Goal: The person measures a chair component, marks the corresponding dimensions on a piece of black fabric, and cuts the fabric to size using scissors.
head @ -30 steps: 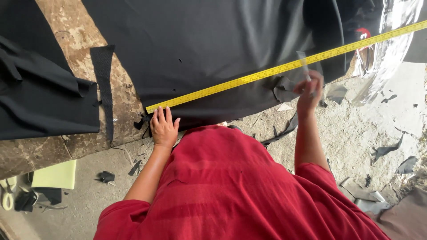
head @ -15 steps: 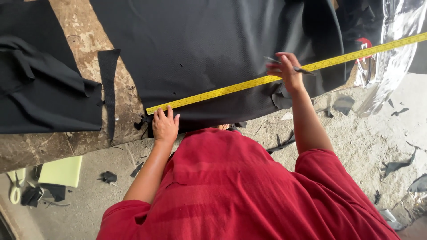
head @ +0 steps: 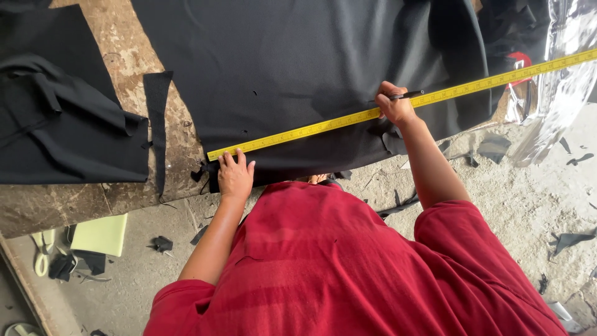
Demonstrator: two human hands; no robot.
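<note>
From the head camera, the right hand (head: pixel 395 107) — closed around a dark pen (head: pixel 407 95) — has slid leftward along the yellow ruler (head: pixel 398 109) since a second ago, tip at its upper edge. The left hand (head: pixel 235 176) stays flat, fingers spread, pinning the ruler's near end on the black fabric (head: pixel 311 68) — holding nothing.

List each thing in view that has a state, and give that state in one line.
Left hand: flat, pinning the ruler's end.
Right hand: closed on a dark marker.
Yellow ruler: laid straight across the cloth.
Black cloth: spread flat on the table.
Scissors: lying on the floor.
</note>
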